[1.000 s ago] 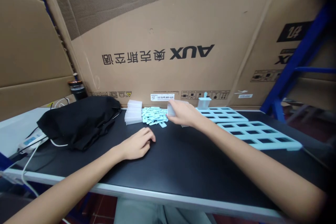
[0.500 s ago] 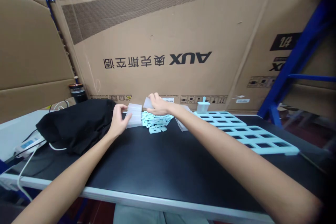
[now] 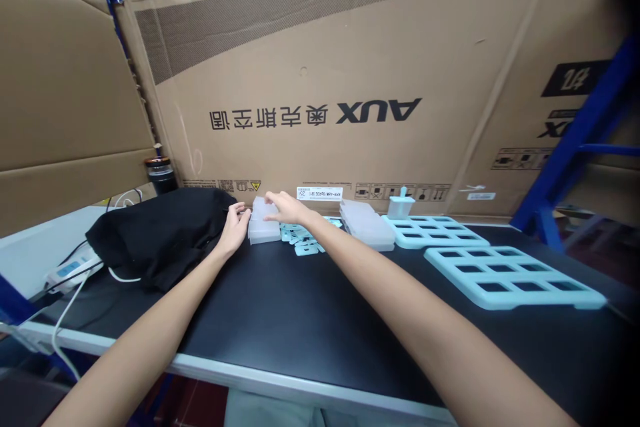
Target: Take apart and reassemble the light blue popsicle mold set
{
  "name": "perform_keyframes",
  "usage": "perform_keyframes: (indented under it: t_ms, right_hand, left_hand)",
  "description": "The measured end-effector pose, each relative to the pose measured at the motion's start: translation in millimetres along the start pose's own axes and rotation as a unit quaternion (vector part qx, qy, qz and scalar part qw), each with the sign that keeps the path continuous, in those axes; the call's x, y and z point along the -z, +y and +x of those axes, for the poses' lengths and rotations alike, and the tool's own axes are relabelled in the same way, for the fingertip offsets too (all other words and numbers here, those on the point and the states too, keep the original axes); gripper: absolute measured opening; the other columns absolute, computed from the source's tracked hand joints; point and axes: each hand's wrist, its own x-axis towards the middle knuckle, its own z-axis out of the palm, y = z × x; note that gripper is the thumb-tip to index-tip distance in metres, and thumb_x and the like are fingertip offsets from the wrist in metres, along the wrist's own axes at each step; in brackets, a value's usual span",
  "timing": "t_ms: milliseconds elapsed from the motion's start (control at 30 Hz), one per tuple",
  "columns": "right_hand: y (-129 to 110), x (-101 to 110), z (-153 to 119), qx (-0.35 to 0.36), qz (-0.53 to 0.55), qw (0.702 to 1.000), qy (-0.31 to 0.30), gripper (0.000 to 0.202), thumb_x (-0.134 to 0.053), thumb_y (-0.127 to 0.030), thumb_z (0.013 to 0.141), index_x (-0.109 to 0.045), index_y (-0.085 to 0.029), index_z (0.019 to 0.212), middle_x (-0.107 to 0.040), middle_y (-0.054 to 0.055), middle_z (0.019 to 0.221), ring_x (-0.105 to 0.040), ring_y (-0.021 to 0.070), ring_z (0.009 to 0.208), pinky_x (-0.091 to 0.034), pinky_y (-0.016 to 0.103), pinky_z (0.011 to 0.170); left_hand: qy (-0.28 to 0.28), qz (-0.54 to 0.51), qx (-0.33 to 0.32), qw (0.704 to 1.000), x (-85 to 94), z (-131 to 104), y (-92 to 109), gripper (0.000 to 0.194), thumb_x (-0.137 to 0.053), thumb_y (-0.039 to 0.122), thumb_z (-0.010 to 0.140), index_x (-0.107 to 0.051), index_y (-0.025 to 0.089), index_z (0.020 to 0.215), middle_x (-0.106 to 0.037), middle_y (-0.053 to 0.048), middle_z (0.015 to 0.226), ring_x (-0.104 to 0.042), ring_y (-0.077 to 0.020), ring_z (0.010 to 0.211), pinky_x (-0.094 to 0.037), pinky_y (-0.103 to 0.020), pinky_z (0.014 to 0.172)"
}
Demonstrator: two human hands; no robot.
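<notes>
A block of translucent ice-pop mould cups stands at the back of the black table, left of centre. My left hand rests along its left side, fingers outstretched and apart. From the right, my right hand reaches over, its thumb and fingers curled round a cup at the block's upper right. Partly under my right wrist lies a heap of flat light-blue pieces. A second group of translucent cups sits right of my right forearm.
Two light-blue frames with rectangular openings lie at the right. An assembled ice-pop mould stands behind them. Black cloth, a dark jar and a power strip are at the left. Large cardboard walls the back.
My right hand has moved left with a translucent cup, from above the blue heap to the left block. My left hand's fingers have straightened. The view has shifted slightly right.
</notes>
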Motion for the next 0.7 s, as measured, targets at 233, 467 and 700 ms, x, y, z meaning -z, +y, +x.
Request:
perform_keyframes:
  t_ms: [233, 467, 700]
  right_hand:
    - [7.4, -24.0, 0.7, -0.009, 0.029, 0.999, 0.038, 0.028, -0.059, -0.026, 0.08, -0.061, -0.015, 0.105, -0.056, 0.011, 0.113, -0.052, 0.0203, 0.106, -0.036, 0.035, 0.094]
    - [0.2, 30.2, -26.3, 0.01, 0.015, 0.988, 0.154, 0.041, -0.044, -0.024, 0.083, -0.055, -0.017, 0.122, -0.056, 0.011, 0.119, -0.048, 0.0215, 0.114, -0.035, 0.038, 0.098]
    - [78.4, 119.9, -140.7, -0.286, -0.073, 0.868, 0.398, 0.04, -0.039, -0.024, 0.082, -0.049, -0.013, 0.119, -0.056, 0.017, 0.114, -0.049, 0.0243, 0.109, -0.036, 0.039, 0.095]
  left_hand:
    - [-0.039, 0.042, 0.014, 0.998, -1.9, -1.3, -3.0, 0.047, -0.043, 0.044, 0.09, -0.035, 0.016, 0.127, -0.045, -0.017, 0.131, -0.05, -0.0236, 0.118, -0.042, -0.04, 0.098]
    - [-0.065, 0.037, -0.025, 0.997, 0.8, -3.8, -0.4, 0.048, -0.043, 0.046, 0.09, -0.037, 0.022, 0.132, -0.047, -0.014, 0.133, -0.052, -0.0235, 0.117, -0.045, -0.039, 0.095]
    - [-0.11, 0.1, -0.016, 0.989, 3.3, -8.5, 10.4, 0.049, -0.036, 0.049, 0.091, -0.043, 0.027, 0.135, -0.045, -0.005, 0.141, -0.046, -0.0256, 0.125, -0.031, -0.044, 0.108]
